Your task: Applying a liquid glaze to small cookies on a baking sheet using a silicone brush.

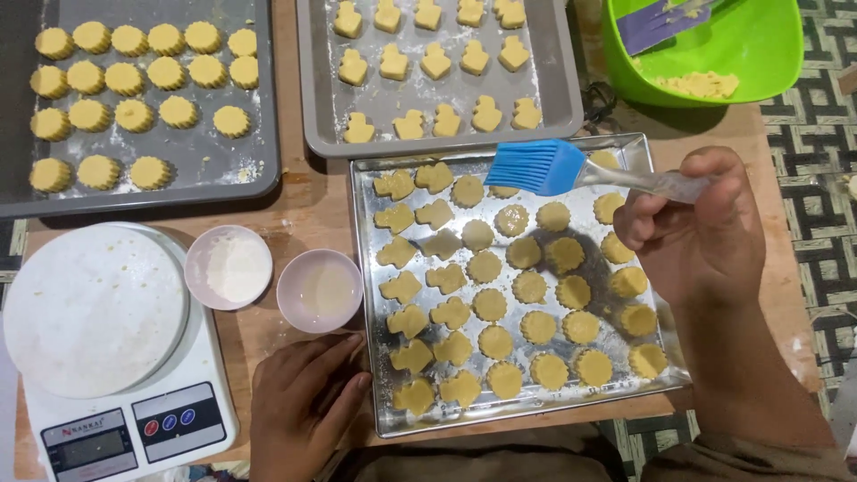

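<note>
Wood shows between the trays on a crowded table (295, 210), with patterned floor tiles (817, 134) past its right edge. At the near edge lies a shiny baking tray (368, 295) of glazed cookies (489, 304). The right hand (701, 234) is closed around the clear handle of a blue silicone pastry brush (546, 166), bristles hovering over the tray's far edge. The left hand (303, 402) rests flat, fingers loose and holding nothing, against the tray's near-left corner. Two grey trays (268, 116) fill the far side, a green bowl (759, 54) the far-right corner. A kitchen scale (143, 419) and two small bowls (319, 290) crowd the left.
</note>
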